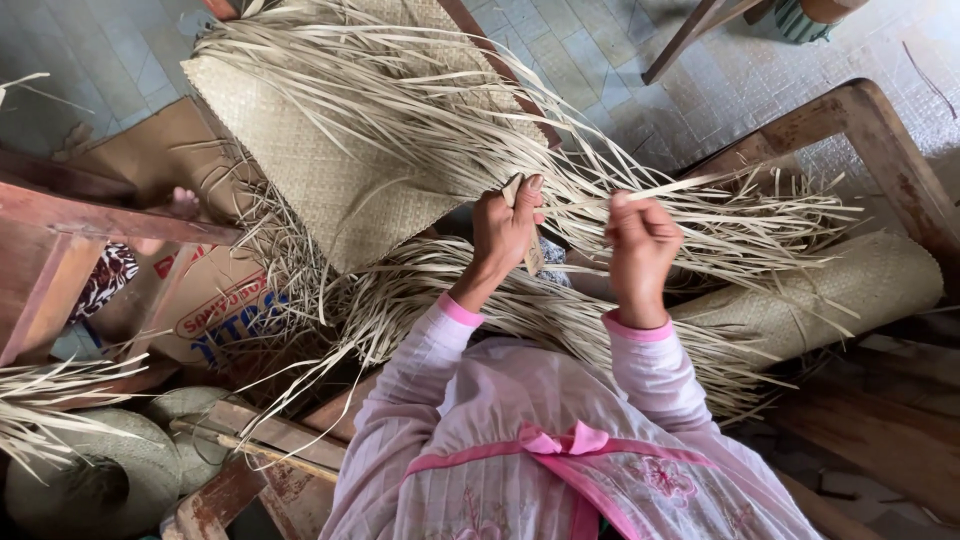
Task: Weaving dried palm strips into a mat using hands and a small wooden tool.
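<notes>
one tan cardboard box (215,300), left hand (503,232) nearby

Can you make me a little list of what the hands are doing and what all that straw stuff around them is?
left hand: grips a small flat piece and strips
right hand: pinches one thin strip
loose strips: pale, dry, spread over the lap
woven mat: half done, ends loose
rolled mat: lies at the right
cardboard box: flattened, on the floor

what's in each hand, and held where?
Left hand grips a small flat tool around its middle, pressed against loose straw strips. Right hand pinches one strip near its end.
</notes>
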